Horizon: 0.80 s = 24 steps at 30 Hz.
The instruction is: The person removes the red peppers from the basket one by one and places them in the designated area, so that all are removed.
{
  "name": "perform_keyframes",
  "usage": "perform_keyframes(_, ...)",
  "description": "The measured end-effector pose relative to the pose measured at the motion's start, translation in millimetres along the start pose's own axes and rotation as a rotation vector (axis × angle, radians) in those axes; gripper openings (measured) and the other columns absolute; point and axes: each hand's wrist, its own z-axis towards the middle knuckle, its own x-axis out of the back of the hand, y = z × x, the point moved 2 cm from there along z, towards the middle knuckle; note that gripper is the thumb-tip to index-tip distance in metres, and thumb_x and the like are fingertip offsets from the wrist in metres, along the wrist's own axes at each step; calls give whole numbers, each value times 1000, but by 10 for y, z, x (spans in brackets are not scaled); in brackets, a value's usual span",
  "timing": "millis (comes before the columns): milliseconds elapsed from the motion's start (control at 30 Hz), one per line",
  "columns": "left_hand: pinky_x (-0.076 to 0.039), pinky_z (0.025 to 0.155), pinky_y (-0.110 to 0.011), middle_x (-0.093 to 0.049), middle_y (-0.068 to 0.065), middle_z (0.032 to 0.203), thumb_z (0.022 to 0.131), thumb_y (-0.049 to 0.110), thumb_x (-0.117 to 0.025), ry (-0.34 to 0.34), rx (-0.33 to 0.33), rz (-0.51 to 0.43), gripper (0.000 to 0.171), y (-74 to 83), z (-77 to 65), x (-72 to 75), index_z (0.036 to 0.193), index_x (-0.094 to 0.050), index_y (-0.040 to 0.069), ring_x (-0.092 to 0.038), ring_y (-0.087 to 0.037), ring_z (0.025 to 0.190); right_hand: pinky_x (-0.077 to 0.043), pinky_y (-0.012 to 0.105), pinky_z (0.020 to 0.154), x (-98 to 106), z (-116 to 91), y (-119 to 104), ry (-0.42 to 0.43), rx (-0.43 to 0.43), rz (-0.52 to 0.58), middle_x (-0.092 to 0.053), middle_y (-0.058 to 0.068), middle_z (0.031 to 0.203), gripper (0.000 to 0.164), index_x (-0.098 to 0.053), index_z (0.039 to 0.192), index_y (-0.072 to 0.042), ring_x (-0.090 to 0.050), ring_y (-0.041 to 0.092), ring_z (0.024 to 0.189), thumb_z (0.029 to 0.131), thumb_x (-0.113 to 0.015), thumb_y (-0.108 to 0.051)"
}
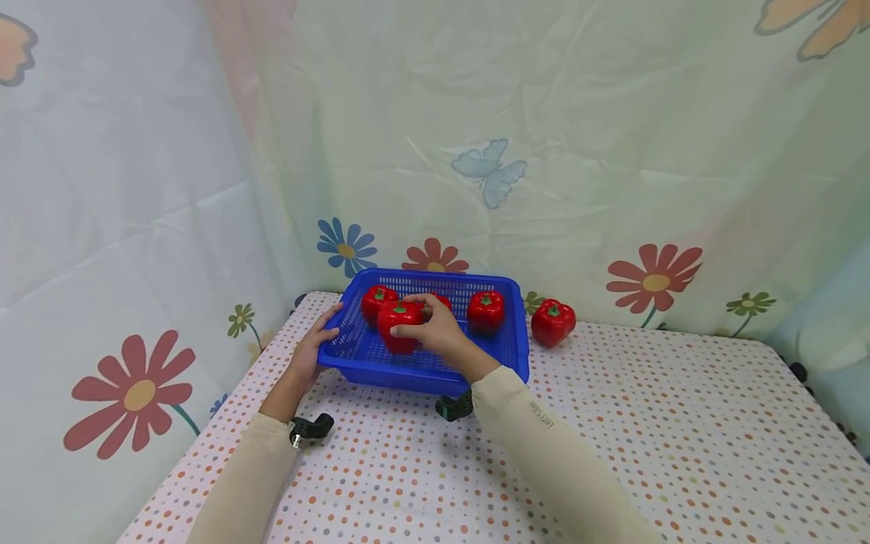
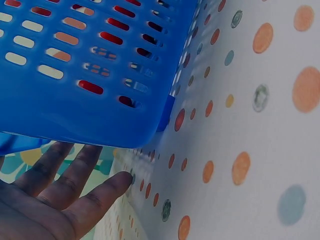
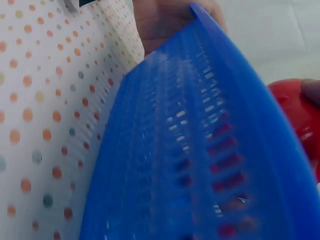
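Note:
A blue plastic basket (image 1: 353,368) with slotted walls stands on the table with several red bell peppers in it. My right hand (image 1: 442,330) reaches over the basket and grips one bell pepper (image 1: 396,326) between thumb and fingers. Beside that one, another bell pepper (image 1: 376,301) lies at the back left. A further pepper is partly hidden behind my right hand, and one more bell pepper (image 1: 485,311) sits at the right end. My left hand (image 1: 309,349) is against the basket's left side. In the left wrist view its fingers (image 2: 70,185) are spread and fairly straight alongside the basket's rim.
Just outside the basket's right side, a single red bell pepper (image 1: 553,323) lies on the dotted tablecloth (image 1: 652,408). A flower-printed curtain (image 1: 564,196) hangs behind the table and along the left.

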Motion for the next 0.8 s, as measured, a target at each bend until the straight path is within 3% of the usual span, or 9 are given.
perform_keyframes(300,-35,111,-53,-14,-8,166,104,20,-36,-24,-11,-19,55,9,-31,13,156,-25,32,-30,-39,144,-55,47,92,397,-239,-117,19,34,-35,-46,14,139,67,-46,138,-22,-48,36,128,80,-79,-12)
perform_keyframes(433,-42,106,-47,-15,-7,165,104,20,-37,-37,-13,-30,55,5,-19,6,156,-25,31,-32,-38,143,-55,48,93,622,-363,-176,44,67,-80,-45,16,139,69,-45,141,-21,-47,37,129,81,-79,-13)
perform_keyframes(800,-48,98,-40,-19,-8,164,104,22,-38,-14,2,-12,54,22,-15,-6,155,-27,35,-36,-39,140,-53,54,94,1299,-691,-85,221,144,-325,-45,19,140,73,-41,144,-16,-44,38,126,82,-79,-20)
